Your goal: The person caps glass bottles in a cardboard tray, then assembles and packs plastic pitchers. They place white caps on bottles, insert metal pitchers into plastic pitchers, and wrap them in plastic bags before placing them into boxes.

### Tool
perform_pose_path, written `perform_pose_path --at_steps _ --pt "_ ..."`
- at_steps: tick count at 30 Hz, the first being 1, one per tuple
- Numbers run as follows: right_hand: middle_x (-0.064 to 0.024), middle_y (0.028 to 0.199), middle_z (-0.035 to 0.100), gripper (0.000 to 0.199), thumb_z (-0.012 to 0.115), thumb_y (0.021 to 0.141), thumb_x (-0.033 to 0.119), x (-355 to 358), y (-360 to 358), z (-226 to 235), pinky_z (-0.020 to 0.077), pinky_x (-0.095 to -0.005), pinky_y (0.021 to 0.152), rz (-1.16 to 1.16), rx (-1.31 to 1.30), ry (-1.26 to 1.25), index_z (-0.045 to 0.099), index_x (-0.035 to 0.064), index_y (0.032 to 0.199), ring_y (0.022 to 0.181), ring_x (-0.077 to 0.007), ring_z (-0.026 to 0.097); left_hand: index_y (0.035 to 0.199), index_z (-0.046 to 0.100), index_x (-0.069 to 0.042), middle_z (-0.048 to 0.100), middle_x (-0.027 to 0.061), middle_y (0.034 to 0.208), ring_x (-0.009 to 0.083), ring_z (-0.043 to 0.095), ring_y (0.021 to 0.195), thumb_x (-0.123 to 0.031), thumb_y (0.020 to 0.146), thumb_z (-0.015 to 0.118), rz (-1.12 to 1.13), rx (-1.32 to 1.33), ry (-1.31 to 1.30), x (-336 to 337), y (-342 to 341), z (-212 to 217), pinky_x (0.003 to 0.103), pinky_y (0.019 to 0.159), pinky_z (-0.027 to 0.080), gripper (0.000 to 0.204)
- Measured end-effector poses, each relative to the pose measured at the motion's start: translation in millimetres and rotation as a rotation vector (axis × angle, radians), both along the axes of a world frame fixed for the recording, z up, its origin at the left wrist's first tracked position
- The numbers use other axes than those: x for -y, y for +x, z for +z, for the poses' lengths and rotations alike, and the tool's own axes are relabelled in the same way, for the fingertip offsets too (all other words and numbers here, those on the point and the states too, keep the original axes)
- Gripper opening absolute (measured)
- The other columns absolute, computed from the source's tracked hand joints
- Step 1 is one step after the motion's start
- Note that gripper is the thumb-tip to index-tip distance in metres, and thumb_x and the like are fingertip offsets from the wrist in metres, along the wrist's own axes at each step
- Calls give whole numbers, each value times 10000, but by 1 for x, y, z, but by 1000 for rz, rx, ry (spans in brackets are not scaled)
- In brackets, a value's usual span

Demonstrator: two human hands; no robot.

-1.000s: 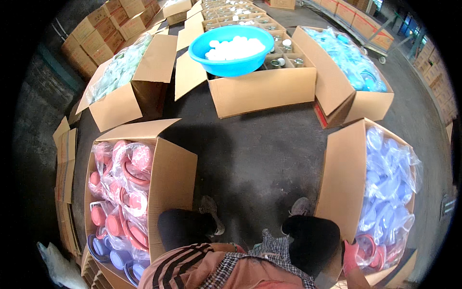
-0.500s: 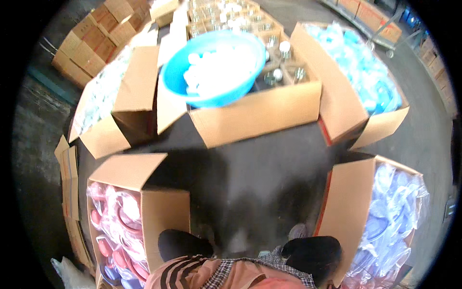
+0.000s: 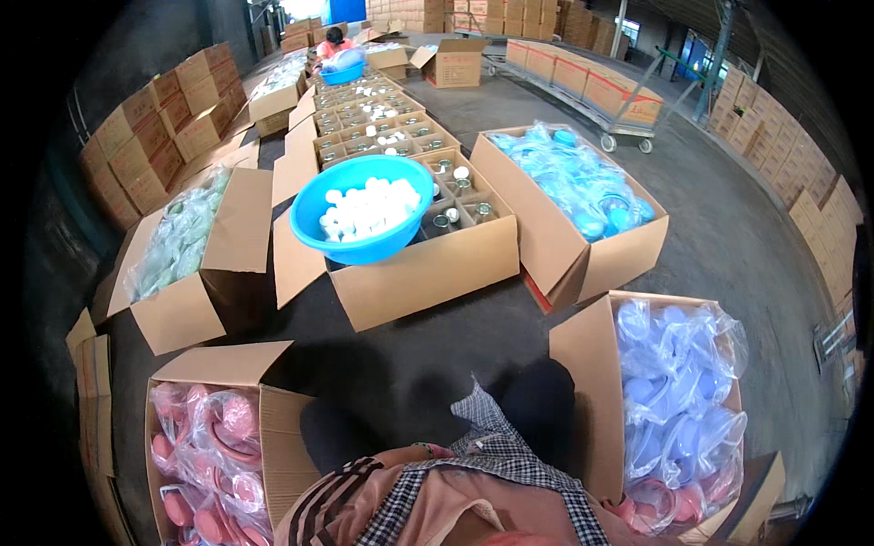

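Since the earlier frames, the view has been tilted upward, so that a distant co-worker (image 3: 335, 44) is now shown far ahead of the hands. The box of purple pieces (image 3: 587, 378), just beside and ahead of what seems to be the right hand (image 3: 623, 510), could be skewed if its near wall were pushed by the right knee (image 3: 544, 391). Blue bowl (image 3: 314, 238), well ahead of both hands, could be tipped by a knock (it is perched on a jar box (image 3: 428, 284)). Thin bags (image 3: 678, 437) might be torn if snagged. The purple box is faced open side up, its long axis run away from the body. The left hand (image 3: 439, 450) is held at the lap, partly covered; whether the fingers of either are spread or pinching cannot be told.
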State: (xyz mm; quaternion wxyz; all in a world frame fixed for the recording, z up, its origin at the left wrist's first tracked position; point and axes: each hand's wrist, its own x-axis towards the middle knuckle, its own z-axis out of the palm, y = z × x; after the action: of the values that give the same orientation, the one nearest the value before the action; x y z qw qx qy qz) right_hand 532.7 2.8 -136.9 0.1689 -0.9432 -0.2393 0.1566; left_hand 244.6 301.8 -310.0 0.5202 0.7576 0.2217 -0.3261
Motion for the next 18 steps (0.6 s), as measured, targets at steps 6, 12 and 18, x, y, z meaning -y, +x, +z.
perform_pose_path --at_steps 6,12,18 --pt "-267 1084 439 599 640 653 239 -6 16 10 361 -414 872 108 -12 10 391 -69 1102 1020 -384 433 1152 454 9 464 226 1157 314 432 1093 -375 817 433 -34 0 0 8 5 4 351 925 332 510" --pt "-258 1095 427 611 647 655 249 -100 52 31 331 -418 901 156 246 52 374 -80 1090 1045 -394 401 1154 449 12 460 234 1156 321 428 1096 -383 813 438 -39 1 -54 7 2 10 354 927 332 522" --pt "-226 906 569 430 639 670 288 -184 73 1 424 -404 773 -16 116 -171 498 -14 941 886 -351 544 1157 445 15 456 242 1156 328 424 1098 -391 809 444 -87 -9 -177 -12 17 -10 357 928 331 535"
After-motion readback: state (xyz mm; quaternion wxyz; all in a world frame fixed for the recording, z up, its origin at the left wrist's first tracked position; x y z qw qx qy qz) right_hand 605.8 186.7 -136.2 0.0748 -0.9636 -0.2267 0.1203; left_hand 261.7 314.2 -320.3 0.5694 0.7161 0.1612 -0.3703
